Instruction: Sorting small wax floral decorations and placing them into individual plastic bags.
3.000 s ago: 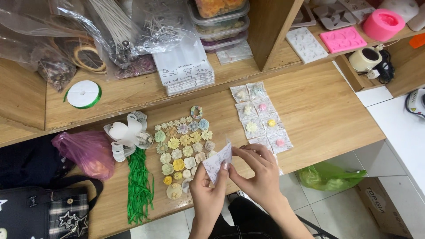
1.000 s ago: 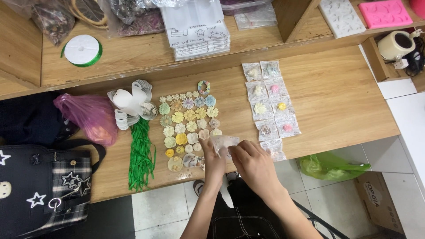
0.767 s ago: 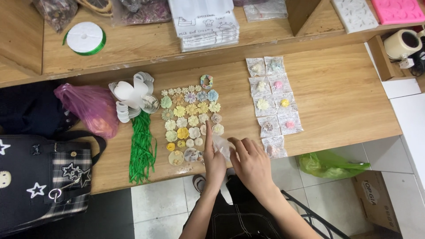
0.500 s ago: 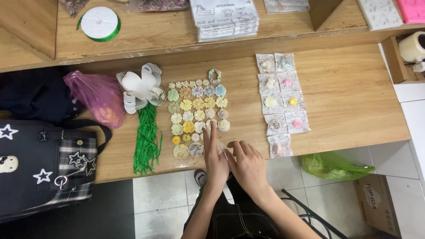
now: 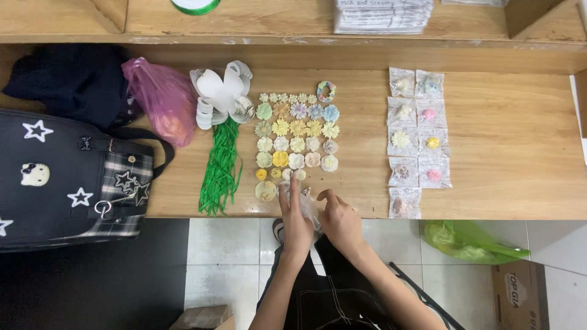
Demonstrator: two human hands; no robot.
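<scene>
We are pinching a small clear bag between both sets of fingers at the lower centre of the frame, left hand pointing one finger up to hold its mouth apart, right hand curled on its side. Just above are lying roughly thirty loose flowers in rows; right of centre, nine bagged ones in two columns.

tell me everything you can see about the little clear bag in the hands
The small clear bag is thin, crinkled plastic, see-through with whitish glare. It sits at the near edge of the wooden table, just below the grid of pastel flower pieces. The left hand and the right hand pinch it from either side. Whether anything is inside cannot be told.
</scene>
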